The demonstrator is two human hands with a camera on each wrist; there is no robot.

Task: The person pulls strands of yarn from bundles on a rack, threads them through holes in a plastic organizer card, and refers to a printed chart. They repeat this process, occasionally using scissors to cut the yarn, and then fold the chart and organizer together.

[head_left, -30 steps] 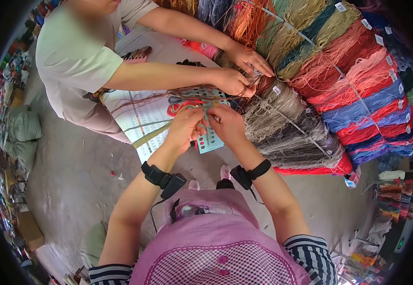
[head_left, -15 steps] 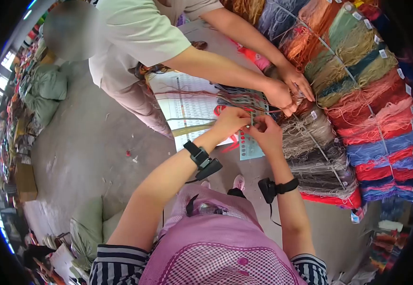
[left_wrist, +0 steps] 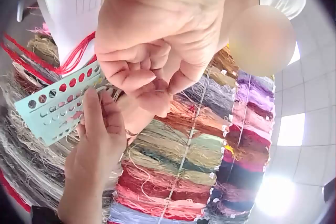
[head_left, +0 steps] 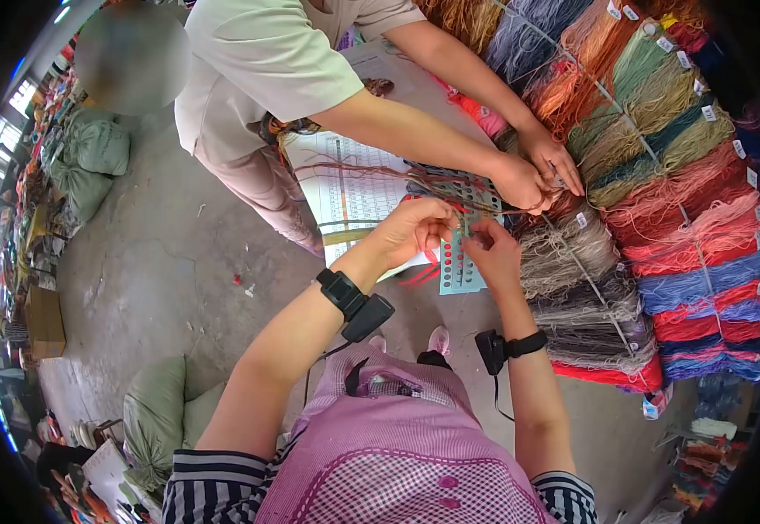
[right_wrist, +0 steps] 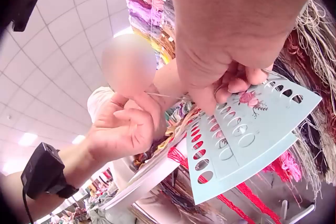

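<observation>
My right hand [head_left: 495, 253] grips a pale blue-green card [right_wrist: 294, 119] punched with rows of holes, with a printed flower on it. Red thread [left_wrist: 79, 53] shows in some holes and hangs beside the card. Just left of it, my left hand [head_left: 411, 231] has thumb and fingertips pinched together, palm turned up. A thin pale thread [right_wrist: 167, 96] runs from those fingertips toward the card in the right wrist view. Behind both hands lies a printed chart sheet [head_left: 358, 188], crossed by brownish-red and olive strands.
Another person's hands [head_left: 520, 182] work among the yarn close beyond mine. Tagged skeins [head_left: 659, 236] in many colours, held by metal rods, fill the right side. Sacks [head_left: 157, 410] and a cardboard box [head_left: 45, 323] stand on the floor at left.
The head view has turned, so the scene sits further right. My left hand has drawn slightly left, its wrist rolling, while my right hand stays at the card.
</observation>
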